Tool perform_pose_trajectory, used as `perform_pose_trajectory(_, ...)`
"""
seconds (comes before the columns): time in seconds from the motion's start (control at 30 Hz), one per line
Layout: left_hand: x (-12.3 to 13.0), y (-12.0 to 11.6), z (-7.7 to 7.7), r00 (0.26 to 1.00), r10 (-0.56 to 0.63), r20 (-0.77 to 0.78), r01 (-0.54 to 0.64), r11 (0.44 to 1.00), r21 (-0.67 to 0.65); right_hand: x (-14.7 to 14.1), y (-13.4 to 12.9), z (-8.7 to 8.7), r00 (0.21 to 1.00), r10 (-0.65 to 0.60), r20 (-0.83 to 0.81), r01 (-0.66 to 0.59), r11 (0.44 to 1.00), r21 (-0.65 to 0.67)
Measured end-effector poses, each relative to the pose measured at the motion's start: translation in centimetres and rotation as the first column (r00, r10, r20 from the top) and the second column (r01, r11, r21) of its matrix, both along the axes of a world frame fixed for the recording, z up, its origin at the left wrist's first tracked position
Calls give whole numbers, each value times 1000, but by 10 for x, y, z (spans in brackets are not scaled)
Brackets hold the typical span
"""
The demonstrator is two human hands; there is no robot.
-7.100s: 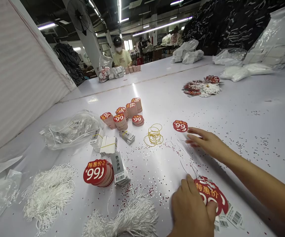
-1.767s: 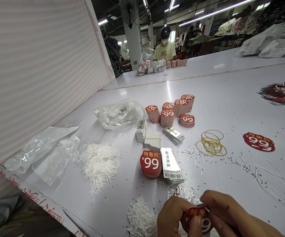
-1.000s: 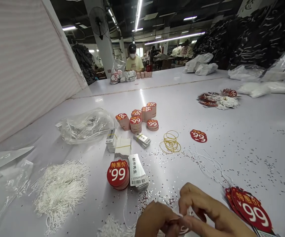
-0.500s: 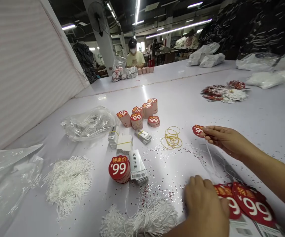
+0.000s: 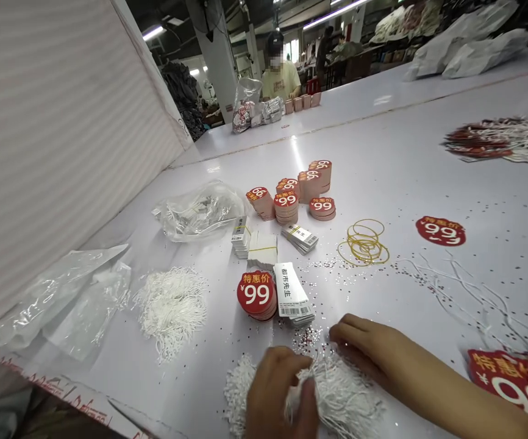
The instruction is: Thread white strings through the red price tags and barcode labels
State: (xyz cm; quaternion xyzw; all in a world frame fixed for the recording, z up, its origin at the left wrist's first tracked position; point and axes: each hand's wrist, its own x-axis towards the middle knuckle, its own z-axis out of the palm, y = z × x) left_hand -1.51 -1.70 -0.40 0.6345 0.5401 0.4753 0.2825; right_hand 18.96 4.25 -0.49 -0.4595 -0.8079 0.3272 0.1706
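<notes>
My left hand is over the heap of white strings at the bottom, fingers curled but apart, nothing seen in them. My right hand reaches to the top of the same heap; its fingertips point down and what they touch is hidden. Just beyond stand a stack of round red 99 tags and a fanned stack of white labels. One red tag lies alone on the right, above loose white strings. Finished-looking red tags lie at the lower right.
Yellow rubber bands, more tag stacks and banded labels are mid-table. Another string heap and plastic bags lie left. A tag bundle is far right. A person is across the table.
The view has turned right and down. My right hand has let go of the red tag, now lying on the table, and moved to the string heap. My left hand has left the lower-right tags.
</notes>
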Motion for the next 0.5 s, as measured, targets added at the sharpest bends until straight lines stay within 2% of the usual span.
perform_pose_trajectory(0.1, -25, 0, 9, 990, 142, 27, -142, 990, 2, -12, 6, -6, 999, 19, 50, -20, 999, 32)
perform_pose_trajectory(0.23, -43, 0, 15, 973, 230, 33, -229, 973, -34, -5, 5, -8, 996, 13, 84, -17, 999, 36)
perform_pose_trajectory(0.33, -50, 5, 20, 963, 270, 15, -268, 960, -79, 6, -1, -6, 998, -47, 51, 49, 998, -36)
perform_pose_trajectory(0.5, -56, 15, 31, 957, 289, 30, -283, 950, -135, 21, -7, -9, 962, -235, -137, 202, 955, -219)
